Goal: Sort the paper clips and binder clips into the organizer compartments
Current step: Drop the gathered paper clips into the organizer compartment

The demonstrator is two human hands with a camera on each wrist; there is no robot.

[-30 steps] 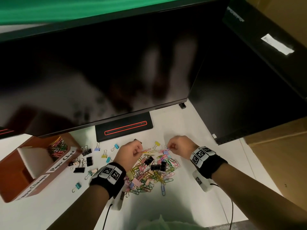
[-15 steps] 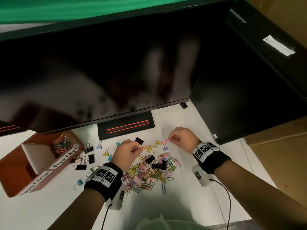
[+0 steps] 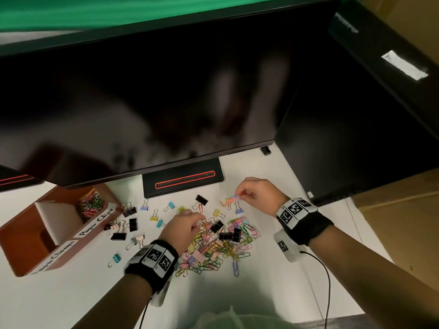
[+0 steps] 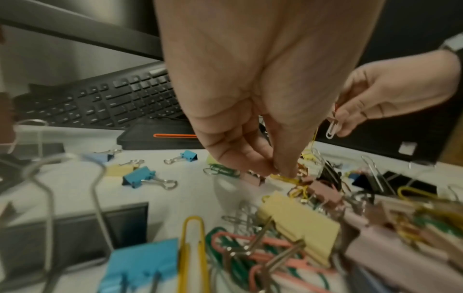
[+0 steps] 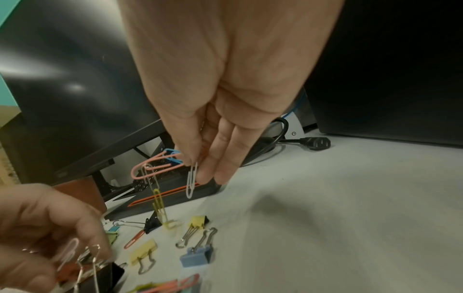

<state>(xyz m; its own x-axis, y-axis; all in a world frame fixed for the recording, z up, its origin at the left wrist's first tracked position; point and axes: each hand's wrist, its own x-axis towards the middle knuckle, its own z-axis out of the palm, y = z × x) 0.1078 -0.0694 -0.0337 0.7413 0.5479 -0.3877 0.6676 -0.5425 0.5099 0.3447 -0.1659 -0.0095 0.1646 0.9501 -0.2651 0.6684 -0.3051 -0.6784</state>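
Observation:
A heap of coloured paper clips and binder clips (image 3: 218,243) lies on the white desk (image 3: 273,293). My left hand (image 3: 199,222) reaches down into the heap, and its fingertips (image 4: 283,172) pinch a yellow paper clip (image 4: 288,179). Above the desk behind the heap, my right hand (image 3: 241,195) pinches a bunch of paper clips (image 5: 160,168), pink, blue and white, with a yellow one dangling. The brown organizer (image 3: 26,236) stands at the left. Its far compartment holds paper clips (image 3: 90,203). Loose binder clips (image 3: 129,211) lie between the organizer and the heap.
A big dark monitor (image 3: 166,103) overhangs the desk, its stand base (image 3: 183,180) just behind the clips. A second dark screen (image 3: 356,138) stands at the right. A keyboard (image 4: 100,103) sits under the monitor. A power plug (image 5: 318,142) lies behind the right hand.
Both hands held linked clips up between them. Now the left hand has let go and dropped into the heap, while the right hand still holds the bunch up.

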